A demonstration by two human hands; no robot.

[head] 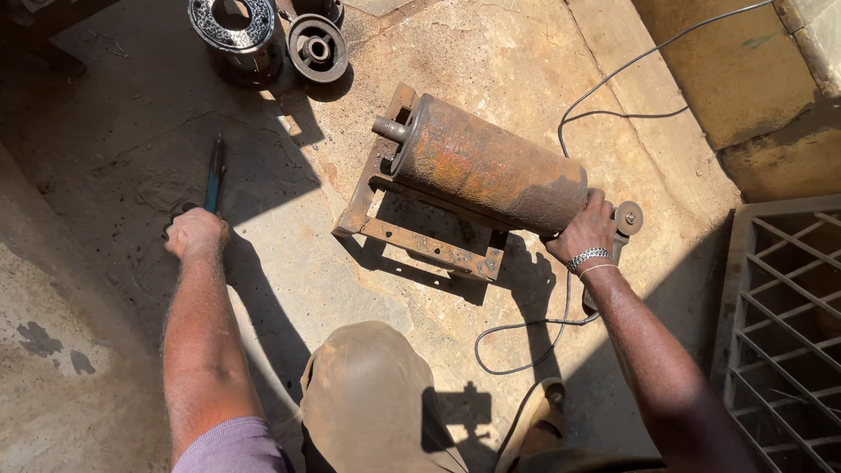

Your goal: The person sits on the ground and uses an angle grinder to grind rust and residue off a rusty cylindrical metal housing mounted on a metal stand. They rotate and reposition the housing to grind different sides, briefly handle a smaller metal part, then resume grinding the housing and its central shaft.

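A rusty steel cylinder (pixel 486 166) with a stub shaft lies across a rusty angle-iron frame (pixel 412 241) on the concrete floor. My right hand (pixel 585 229), with a metal bracelet on the wrist, is wrapped around an angle grinder (pixel 624 221) held against the cylinder's near right end. My left hand (pixel 194 233) rests on the floor to the left, closed on the handle of a blue-handled tool (pixel 213 175) that points away from me. My knee fills the bottom middle.
The grinder's cable (pixel 604 83) loops over the floor to the right and near my foot. Two dark round pulley-like parts (pixel 317 48) stand at the top left. A metal grate (pixel 784 324) lies at the right edge. Low concrete walls border the upper right.
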